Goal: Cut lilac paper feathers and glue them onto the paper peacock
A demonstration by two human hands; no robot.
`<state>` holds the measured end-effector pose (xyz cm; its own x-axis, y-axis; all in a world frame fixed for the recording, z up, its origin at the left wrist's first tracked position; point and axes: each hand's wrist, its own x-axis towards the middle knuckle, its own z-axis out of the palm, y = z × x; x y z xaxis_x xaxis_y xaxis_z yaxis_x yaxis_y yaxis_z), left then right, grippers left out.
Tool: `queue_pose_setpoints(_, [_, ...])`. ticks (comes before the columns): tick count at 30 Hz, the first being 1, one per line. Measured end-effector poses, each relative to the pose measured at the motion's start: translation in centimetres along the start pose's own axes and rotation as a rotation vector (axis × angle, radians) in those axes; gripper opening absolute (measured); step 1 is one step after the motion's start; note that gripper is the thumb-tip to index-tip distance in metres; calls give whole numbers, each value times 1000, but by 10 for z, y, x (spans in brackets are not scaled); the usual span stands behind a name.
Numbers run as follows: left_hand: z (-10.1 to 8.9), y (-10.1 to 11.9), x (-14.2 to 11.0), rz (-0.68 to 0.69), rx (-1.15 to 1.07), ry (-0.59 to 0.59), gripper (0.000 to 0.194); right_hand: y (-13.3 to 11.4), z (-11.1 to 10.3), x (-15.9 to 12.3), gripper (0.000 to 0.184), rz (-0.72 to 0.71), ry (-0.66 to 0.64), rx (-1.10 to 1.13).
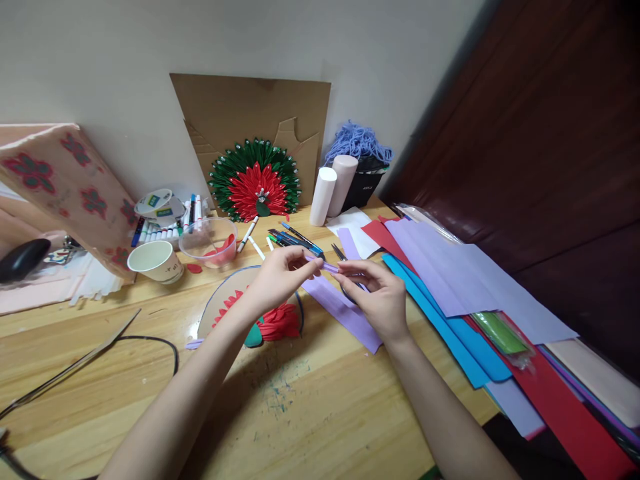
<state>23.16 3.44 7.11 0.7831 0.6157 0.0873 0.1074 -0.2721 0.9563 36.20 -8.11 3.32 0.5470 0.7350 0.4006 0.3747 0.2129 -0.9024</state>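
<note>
My left hand point(283, 277) and my right hand point(383, 297) meet over the table, each pinching one end of a narrow folded purple paper strip point(329, 267). Below them lies a wider purple paper strip point(345, 313). Scissors point(339, 252) are partly hidden behind my right hand. Under my left forearm is a round cardboard piece point(210, 307) with a blue outline, bearing red paper petals point(281, 323) and a green paper shape point(254, 335). A small purple piece point(194, 344) sits at its left edge.
A finished-looking green and red paper peacock point(260, 183) on cardboard leans on the wall. Pens point(295, 240), a clear bowl point(207, 243), a paper cup point(156, 261) and white cylinders point(323, 197) stand behind. Coloured paper sheets point(450, 267) pile up right; a black cable point(150, 337) lies left.
</note>
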Motion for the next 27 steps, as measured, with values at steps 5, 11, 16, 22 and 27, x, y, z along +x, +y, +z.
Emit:
queue_pose_setpoints(5, [-1,1,0,23,64,0,24,0,0,-1,15,-24,21,-28])
queue_pose_setpoints(11, [-1,0,-1,49,95,-6,25,-3,-1,0,6,-83,26,-118])
queue_pose_setpoints(16, [2,-2,-1,47,36,-12,26,-5,-1,0,7,-118,9,-155])
queue_pose_setpoints(22, [2,-1,-1,58,-22,-2,24,-7,-1,-1,8,-174,-2,-195])
queue_pose_setpoints(27, [2,-1,0,38,-50,-1,21,-8,-1,-2,8,-202,-9,-233])
